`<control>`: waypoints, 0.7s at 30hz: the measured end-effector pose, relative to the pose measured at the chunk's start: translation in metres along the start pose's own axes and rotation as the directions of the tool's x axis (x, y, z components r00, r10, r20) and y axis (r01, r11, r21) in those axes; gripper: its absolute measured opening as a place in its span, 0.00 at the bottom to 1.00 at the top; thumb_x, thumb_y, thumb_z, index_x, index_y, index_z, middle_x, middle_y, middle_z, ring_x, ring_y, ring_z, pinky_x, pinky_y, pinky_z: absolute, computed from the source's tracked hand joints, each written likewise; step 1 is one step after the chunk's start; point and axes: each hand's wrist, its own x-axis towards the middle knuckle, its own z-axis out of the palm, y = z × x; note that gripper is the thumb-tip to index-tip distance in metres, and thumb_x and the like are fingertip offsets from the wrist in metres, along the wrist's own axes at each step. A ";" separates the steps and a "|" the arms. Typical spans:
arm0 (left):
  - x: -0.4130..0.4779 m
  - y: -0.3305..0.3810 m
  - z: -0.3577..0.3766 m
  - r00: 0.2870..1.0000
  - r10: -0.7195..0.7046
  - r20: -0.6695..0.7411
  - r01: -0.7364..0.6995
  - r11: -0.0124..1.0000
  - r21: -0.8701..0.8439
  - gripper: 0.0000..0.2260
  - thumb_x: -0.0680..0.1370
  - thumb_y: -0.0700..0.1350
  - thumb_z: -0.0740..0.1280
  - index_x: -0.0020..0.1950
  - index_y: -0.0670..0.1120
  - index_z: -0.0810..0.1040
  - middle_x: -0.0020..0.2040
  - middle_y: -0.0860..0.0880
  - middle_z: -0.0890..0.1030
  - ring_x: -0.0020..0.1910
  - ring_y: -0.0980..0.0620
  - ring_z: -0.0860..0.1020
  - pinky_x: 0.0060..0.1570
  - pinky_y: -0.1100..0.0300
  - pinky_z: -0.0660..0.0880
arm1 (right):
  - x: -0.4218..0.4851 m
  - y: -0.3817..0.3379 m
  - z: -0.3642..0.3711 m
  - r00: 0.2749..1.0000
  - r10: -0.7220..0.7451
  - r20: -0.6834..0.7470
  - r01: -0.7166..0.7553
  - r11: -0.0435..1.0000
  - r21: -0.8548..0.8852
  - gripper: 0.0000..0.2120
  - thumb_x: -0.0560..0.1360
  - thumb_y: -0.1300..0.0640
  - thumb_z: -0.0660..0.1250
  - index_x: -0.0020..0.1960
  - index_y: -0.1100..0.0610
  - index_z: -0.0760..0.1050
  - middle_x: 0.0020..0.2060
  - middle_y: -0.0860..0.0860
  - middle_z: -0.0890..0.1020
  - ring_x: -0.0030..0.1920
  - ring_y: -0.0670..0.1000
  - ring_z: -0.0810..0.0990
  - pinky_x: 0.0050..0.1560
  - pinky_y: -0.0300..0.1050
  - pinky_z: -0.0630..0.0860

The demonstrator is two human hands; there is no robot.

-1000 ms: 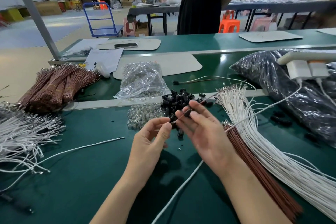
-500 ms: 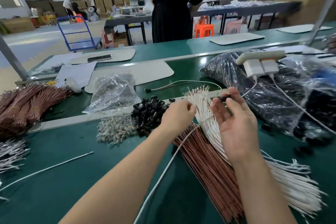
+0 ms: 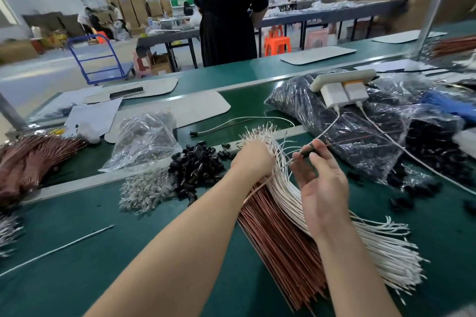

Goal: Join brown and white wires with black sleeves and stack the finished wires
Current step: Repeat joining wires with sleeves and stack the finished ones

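My right hand (image 3: 319, 183) pinches a black sleeve (image 3: 307, 151) on a brown wire (image 3: 360, 139) that runs off to the right. My left hand (image 3: 253, 159) reaches into the fanned bundle of white wires (image 3: 291, 188), its fingers curled among their ends; a white wire trails from it toward me. Under and left of the white bundle lies a bundle of brown wires (image 3: 278, 242). A heap of loose black sleeves (image 3: 197, 165) sits just left of my left hand.
Metal terminals (image 3: 146, 192) lie beside a clear bag (image 3: 144, 144). Finished brown wires (image 3: 33, 159) are piled far left. A black plastic bag (image 3: 342, 131) carries a power strip (image 3: 342, 85). A single white wire (image 3: 59, 247) lies near left. A person in black (image 3: 226, 10) stands across the bench.
Both hands and my view shifted right, from the sleeve heap to the white bundle. My left hand now digs into the white wire ends; my right still pinches the sleeved brown wire.
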 end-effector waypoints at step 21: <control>-0.054 0.044 -0.161 0.883 0.285 -0.373 -0.455 0.718 -0.527 0.08 0.84 0.45 0.64 0.49 0.43 0.78 0.37 0.49 0.80 0.27 0.58 0.76 0.32 0.63 0.78 | 0.002 0.002 -0.002 0.998 -0.038 -0.044 0.032 0.992 -0.119 0.12 0.81 0.66 0.62 0.57 0.55 0.81 0.43 0.51 0.85 0.46 0.52 0.85 0.45 0.42 0.82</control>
